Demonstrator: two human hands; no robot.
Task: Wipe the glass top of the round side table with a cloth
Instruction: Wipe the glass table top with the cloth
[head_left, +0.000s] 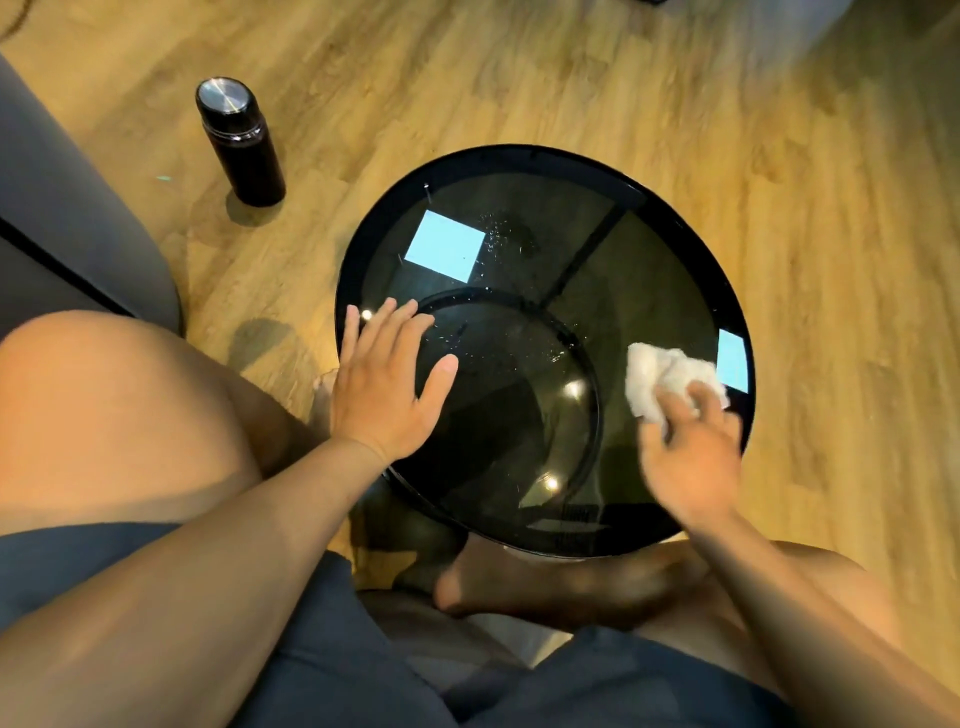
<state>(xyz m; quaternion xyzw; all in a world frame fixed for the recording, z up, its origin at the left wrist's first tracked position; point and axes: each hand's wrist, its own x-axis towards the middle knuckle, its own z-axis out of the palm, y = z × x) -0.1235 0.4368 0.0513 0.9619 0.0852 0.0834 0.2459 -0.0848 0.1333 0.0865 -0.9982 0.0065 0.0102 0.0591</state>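
Observation:
A round side table with a dark glass top (644, 270) and black rim stands on the wooden floor in front of me. Small droplets speckle the glass near its middle and far left. My left hand (387, 387) lies flat on the glass at the left edge, fingers spread and straight. My right hand (691, 457) is motion-blurred near the right edge and holds a crumpled white cloth (662, 376) against the glass. The fingers cover the cloth's near part.
A black flask with a metal lid (240, 140) stands on the floor at the far left. A grey sofa (57, 218) fills the left edge. My bare knees and a foot (545, 582) sit close under the table's near rim.

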